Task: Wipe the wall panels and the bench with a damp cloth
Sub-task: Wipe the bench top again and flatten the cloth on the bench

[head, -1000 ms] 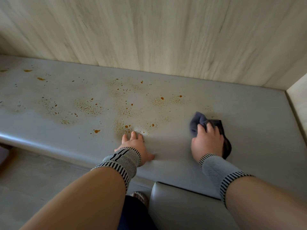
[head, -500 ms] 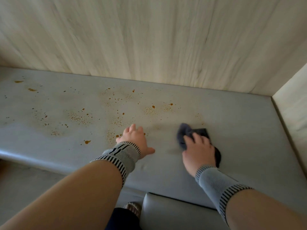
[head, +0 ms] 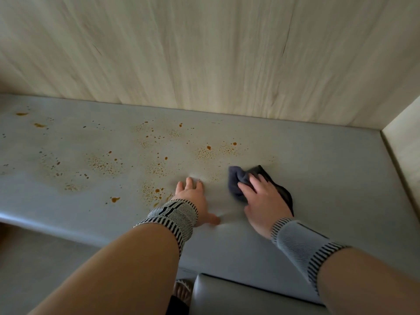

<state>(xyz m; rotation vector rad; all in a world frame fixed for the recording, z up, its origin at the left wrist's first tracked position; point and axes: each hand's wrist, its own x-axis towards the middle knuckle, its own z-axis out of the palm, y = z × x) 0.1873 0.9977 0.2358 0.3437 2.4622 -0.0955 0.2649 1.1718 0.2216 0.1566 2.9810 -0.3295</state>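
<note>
A grey padded bench [head: 318, 169] runs across the view, speckled with orange-brown stains [head: 204, 153] over its left and middle. My right hand [head: 261, 201] lies on a bunched dark blue-grey cloth [head: 236, 178] and presses it to the seat just right of the stains, fingers bent over the cloth. My left hand [head: 193, 196] rests flat on the bench beside it, fingers spread, dimpling the cushion. Pale wood-grain wall panels [head: 204, 53] rise behind the bench, and another panel [head: 404, 151] closes the right end.
The bench's rounded front edge [head: 45, 219] drops to a grey floor at the lower left. A second grey cushion [head: 238, 296] sits low in front of me, with a sandalled foot [head: 181, 289] beside it. Both wrists wear striped knit bands.
My right hand slid the cloth leftward across the seat toward the stains and my left hand. The left hand stayed planted. The view shifted slightly.
</note>
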